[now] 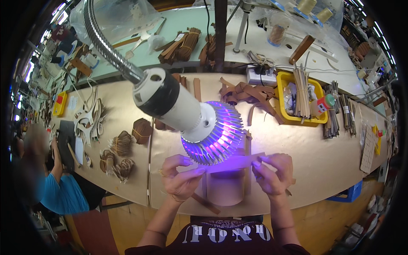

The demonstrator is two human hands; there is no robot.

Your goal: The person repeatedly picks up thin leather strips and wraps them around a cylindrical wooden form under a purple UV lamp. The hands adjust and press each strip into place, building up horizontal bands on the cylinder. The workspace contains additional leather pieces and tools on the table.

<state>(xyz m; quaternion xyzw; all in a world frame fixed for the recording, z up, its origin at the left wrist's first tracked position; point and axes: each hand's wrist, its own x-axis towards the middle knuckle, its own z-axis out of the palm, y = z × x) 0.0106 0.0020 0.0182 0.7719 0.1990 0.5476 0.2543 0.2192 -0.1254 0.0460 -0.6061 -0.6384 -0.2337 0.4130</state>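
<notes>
Both of my hands hold one thin, flat strip (231,163) level under a lamp head (212,136) that glows violet. My left hand (180,175) pinches the strip's left end and my right hand (274,171) pinches its right end. The strip looks like pale leather or card, tinted purple by the light. Below it on the bench lie a rounded pale sheet (225,191) and a few brown strips (205,203). The lamp hangs on a metal gooseneck arm (106,44) coming from the upper left.
A yellow tray (284,111) with strips and a small bottle stands at the right. Piles of brown leather pieces (246,94) and bundled cut shapes (121,144) lie across the bench. Another person in a blue sleeve (63,193) works at the left. A power strip (260,77) sits behind.
</notes>
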